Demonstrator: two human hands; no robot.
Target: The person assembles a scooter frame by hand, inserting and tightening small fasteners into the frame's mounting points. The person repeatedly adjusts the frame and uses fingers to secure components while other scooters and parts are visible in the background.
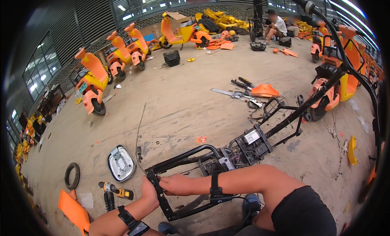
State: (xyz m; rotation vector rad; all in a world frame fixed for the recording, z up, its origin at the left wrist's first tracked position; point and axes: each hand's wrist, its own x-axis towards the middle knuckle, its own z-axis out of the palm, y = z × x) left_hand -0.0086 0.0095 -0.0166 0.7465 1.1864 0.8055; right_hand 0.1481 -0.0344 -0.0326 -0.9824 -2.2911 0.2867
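Note:
A stripped black scooter frame (pixel 180 156) lies tilted in front of me, its rear end toward me and its long tube rising to the right. At the rear crossbar (pixel 162 201), my left hand (pixel 149 190) is closed against the outer side, its fingers partly hidden. Curled at the inner side of the same bar is my right hand (pixel 174 184), whose fingertips I cannot make out. A thin dark cable (pixel 139 132) runs along the floor and ends near my left hand. Wiring and an electrical box (pixel 252 140) sit mid-frame.
Left of the frame lie a silver-white tray-shaped part (pixel 121 163), a yellow-black power drill (pixel 115 190), a shock absorber (pixel 109 201), a tyre (pixel 72 176) and an orange panel (pixel 73 209). Fork parts (pixel 235 93) lie ahead. Orange-yellow scooters (pixel 91 81) and a seated person (pixel 277 26) are farther off.

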